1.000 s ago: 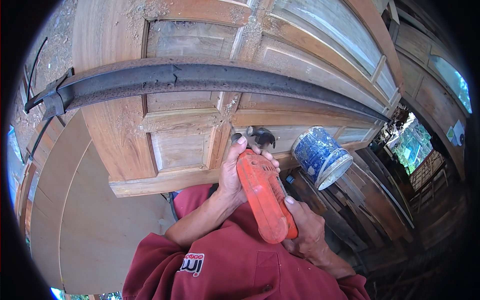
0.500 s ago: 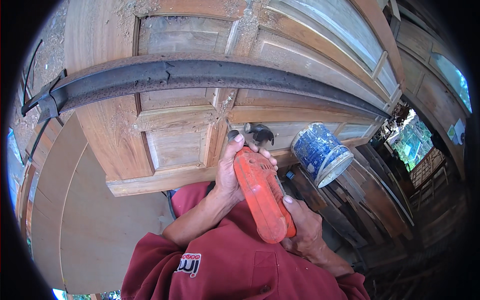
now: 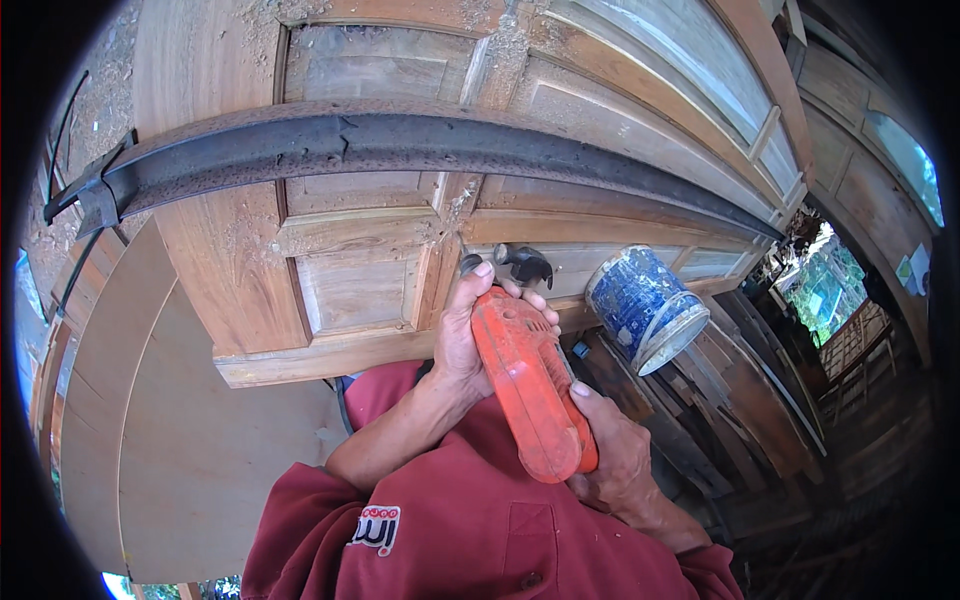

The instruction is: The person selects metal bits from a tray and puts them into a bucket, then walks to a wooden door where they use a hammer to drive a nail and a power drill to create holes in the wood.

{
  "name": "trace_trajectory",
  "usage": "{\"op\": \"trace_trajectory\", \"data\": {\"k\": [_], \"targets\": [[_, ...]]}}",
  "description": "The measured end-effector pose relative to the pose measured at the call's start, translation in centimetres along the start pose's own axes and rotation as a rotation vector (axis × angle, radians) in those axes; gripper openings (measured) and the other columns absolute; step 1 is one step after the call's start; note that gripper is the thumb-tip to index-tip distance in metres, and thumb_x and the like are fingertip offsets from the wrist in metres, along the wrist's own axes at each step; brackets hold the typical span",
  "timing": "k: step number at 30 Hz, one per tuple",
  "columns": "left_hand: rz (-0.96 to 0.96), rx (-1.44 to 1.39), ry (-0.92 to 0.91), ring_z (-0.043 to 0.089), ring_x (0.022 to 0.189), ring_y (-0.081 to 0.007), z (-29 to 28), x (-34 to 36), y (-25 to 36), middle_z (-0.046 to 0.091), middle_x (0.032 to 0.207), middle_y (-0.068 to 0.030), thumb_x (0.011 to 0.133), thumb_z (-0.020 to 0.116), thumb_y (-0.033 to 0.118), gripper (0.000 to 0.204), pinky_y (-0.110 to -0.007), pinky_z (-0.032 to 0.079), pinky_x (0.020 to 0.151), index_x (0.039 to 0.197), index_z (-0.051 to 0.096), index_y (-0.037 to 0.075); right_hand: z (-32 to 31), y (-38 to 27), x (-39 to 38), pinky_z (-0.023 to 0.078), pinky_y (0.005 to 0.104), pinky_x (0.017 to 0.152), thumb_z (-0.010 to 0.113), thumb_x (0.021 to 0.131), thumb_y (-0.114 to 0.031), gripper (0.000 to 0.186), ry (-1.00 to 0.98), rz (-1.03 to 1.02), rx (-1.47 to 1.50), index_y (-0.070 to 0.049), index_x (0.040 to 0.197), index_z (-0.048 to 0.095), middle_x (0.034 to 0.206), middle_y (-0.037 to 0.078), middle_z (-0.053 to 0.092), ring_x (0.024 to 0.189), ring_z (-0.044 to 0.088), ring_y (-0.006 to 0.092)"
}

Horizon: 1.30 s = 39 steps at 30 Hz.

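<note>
I hold an orange power tool (image 3: 525, 385) with a dark metal head (image 3: 520, 262) in both hands. My left hand (image 3: 470, 335) wraps the front of its body, fingers up near the head. My right hand (image 3: 612, 450) grips the rear end. The head sits against a panelled wooden door (image 3: 345, 260) that lies flat in front of me, at the lower rail beside a vertical strip.
A long black metal bar clamp (image 3: 400, 140) spans the door. A blue and white tin can (image 3: 645, 305) stands at the door's right edge. A plywood sheet (image 3: 170, 440) lies at the left. Stacked timber (image 3: 750, 400) and more doors are at the right.
The view and the tool have shifted slightly left along the door's lower rail. Both hands keep the same grip on the tool.
</note>
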<state>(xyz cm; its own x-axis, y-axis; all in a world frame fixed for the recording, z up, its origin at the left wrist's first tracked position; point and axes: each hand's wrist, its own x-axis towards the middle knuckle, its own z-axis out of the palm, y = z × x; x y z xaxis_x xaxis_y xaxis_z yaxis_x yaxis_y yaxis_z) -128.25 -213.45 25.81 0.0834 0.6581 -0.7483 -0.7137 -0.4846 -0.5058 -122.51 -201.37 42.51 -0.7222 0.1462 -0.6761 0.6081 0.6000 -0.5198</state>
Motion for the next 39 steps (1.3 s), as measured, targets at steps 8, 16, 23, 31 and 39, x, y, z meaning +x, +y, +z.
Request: {"op": "trace_trajectory", "data": {"k": [8, 16, 23, 31, 39], "targets": [[-0.01, -0.023, -0.03, 0.066, 0.085, -0.0366, -0.1, 0.2, 0.2, 0.064, 0.088, -0.0186, 0.093, 0.054, 0.043, 0.037, -0.053, 0.054, 0.075, 0.088, 0.059, 0.007, 0.0, -0.3, 0.2, 0.05, 0.0375, 0.057, 0.082, 0.067, -0.011, 0.081, 0.011, 0.015, -0.032, -0.005, 0.139, 0.045, 0.078, 0.011, 0.056, 0.065, 0.061, 0.0284], [0.001, -0.072, -0.057, 0.066, 0.087, -0.0368, -0.7, 0.5, 0.5, 0.064, 0.088, -0.0188, 0.094, 0.051, 0.044, 0.039, -0.052, 0.054, 0.076, 0.087, 0.06, 0.007, -0.3, -1.2, 1.2, 0.051, 0.0384, 0.059, 0.081, 0.068, -0.013, 0.08, -0.056, 0.06, -0.08, -0.009, 0.14, 0.047, 0.079, 0.011, 0.056, 0.066, 0.061, 0.0284], [0.023, -0.073, -0.091, 0.066, 0.087, -0.036, -1.2, 1.1, 0.6, 0.065, 0.089, -0.0182, 0.094, 0.052, 0.044, 0.038, -0.052, 0.054, 0.078, 0.087, 0.061, 0.007, -0.2, -1.0, 1.7, 0.05, 0.0379, 0.059, 0.08, 0.067, -0.012, 0.081, -0.051, 0.05, -0.114, -0.011, 0.141, 0.047, 0.078, 0.01, 0.054, 0.065, 0.06, 0.0286], [0.021, -0.084, -0.091, 0.066, 0.087, -0.0355, -1.5, 1.7, 0.9, 0.066, 0.088, -0.0169, 0.093, 0.053, 0.044, 0.038, -0.051, 0.054, 0.079, 0.085, 0.063, 0.007, 0.0, -0.8, 2.1, 0.05, 0.0389, 0.06, 0.08, 0.066, -0.012, 0.082, -0.069, 0.058, -0.137, -0.013, 0.141, 0.047, 0.081, 0.011, 0.055, 0.066, 0.06, 0.0293], [0.051, -0.096, -0.095, 0.065, 0.087, -0.0359, -1.8, 2.4, 0.8, 0.066, 0.087, -0.0164, 0.093, 0.053, 0.042, 0.037, -0.051, 0.054, 0.078, 0.084, 0.063, 0.007, 0.1, -0.2, 2.5, 0.051, 0.0388, 0.061, 0.079, 0.065, -0.01, 0.082, -0.05, 0.033, -0.141, -0.014, 0.141, 0.048, 0.083, 0.011, 0.056, 0.068, 0.061, 0.0298]]}}
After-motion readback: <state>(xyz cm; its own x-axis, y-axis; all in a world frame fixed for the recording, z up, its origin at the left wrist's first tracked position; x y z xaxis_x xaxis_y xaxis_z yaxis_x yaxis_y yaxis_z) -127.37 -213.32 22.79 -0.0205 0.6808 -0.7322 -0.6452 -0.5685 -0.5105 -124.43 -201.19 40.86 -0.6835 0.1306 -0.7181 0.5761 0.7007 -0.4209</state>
